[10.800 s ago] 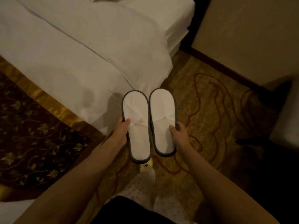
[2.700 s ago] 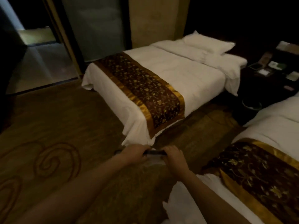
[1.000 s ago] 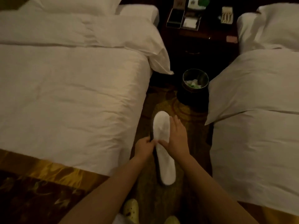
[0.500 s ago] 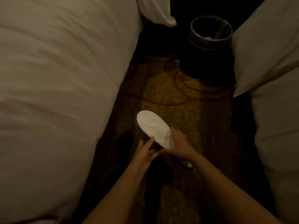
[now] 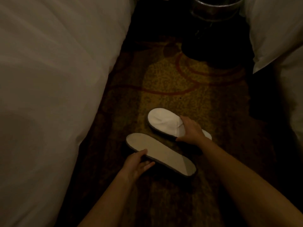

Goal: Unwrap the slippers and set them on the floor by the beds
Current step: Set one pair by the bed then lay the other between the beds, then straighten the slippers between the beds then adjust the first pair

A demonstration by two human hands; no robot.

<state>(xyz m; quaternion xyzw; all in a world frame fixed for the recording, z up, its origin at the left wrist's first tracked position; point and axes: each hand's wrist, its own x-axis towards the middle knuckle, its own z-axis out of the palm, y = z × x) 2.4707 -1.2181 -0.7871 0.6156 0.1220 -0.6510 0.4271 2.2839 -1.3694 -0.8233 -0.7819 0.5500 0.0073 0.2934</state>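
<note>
Between beds, bin (image 5: 214,9) cropped; slippers (image 5: 161,157) half-covered by hands (image 5: 139,166).

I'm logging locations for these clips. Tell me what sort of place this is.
Probably a hotel twin room: two white-sheeted beds flank a strip of patterned carpet, a metal bin stands between them, and the slippers are thin white disposables.

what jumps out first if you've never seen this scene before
Two white slippers glow against the dark patterned carpet between two white beds. The right hand grips the farther slipper, toe cover up; the left hand holds the nearer slipper, its flat face up. A bin stands at the top.
</note>
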